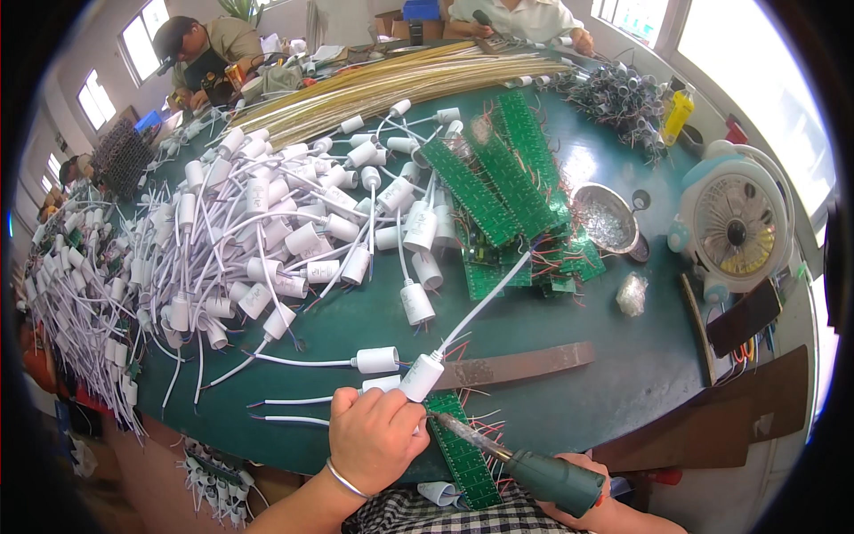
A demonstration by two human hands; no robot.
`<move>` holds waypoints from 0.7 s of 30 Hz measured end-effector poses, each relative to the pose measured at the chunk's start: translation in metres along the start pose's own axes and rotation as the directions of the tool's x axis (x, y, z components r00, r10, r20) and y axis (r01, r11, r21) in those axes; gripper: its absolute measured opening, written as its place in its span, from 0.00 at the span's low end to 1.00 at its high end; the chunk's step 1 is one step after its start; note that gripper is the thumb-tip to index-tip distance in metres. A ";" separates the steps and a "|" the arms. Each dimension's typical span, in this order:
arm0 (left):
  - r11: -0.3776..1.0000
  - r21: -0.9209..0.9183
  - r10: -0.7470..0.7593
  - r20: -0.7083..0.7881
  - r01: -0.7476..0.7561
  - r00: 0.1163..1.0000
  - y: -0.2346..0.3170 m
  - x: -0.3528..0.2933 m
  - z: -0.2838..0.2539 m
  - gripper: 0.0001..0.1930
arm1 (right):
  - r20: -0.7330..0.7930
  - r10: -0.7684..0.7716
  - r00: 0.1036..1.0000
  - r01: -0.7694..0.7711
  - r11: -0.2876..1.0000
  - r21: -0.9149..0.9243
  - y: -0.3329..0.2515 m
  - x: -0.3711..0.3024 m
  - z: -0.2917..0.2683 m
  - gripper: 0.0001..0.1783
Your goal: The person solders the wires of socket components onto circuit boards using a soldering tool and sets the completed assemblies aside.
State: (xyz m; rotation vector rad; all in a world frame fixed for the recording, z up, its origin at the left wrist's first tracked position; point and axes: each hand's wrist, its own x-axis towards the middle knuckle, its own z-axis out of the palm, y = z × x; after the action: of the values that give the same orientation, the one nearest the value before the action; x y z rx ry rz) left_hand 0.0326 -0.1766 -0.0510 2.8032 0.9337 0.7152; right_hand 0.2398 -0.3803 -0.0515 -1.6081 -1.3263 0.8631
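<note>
My left hand [378, 436] is closed at the near edge of the table, with its fingertips at the lower end of a white cylindrical lamp holder [422, 377]. From this holder a white cable runs up toward the stacked boards. In my right hand [583, 485] is a green-bodied soldering iron [547, 479]. Its metal tip points left, close to my left fingertips, over a green circuit board strip [467, 458] with thin red wires. The exact contact at the tip is hidden by my fingers. Another white lamp holder [377, 360] lies just beyond my left hand.
A large heap of white lamp holders [302, 240] with cables covers the left. Stacked green boards [498, 178], a metal bowl [633, 233], a crumpled clear lump [632, 295] and a fan [737, 222] stand beyond. A brown strip [525, 365] lies mid-table. Two people sit opposite.
</note>
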 end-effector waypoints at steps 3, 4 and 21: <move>1.000 -0.001 0.001 0.002 -0.001 1.000 0.000 0.000 0.000 0.07 | -0.018 -0.012 1.000 0.013 1.000 0.015 0.000 -0.001 -0.001 0.27; 1.000 -0.002 0.002 0.006 -0.002 1.000 0.000 0.000 -0.001 0.07 | -0.048 -0.065 0.997 0.060 0.993 -0.103 0.001 -0.002 -0.002 0.27; 1.000 -0.030 -0.002 0.011 0.003 1.000 0.000 -0.004 0.001 0.06 | -0.181 0.073 0.981 -0.067 0.997 0.040 0.002 -0.012 0.003 0.27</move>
State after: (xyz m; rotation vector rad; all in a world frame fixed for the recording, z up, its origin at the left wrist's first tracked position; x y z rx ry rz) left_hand 0.0304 -0.1785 -0.0534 2.7769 0.9167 0.7066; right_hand 0.2353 -0.3911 -0.0548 -1.6733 -1.1267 0.7561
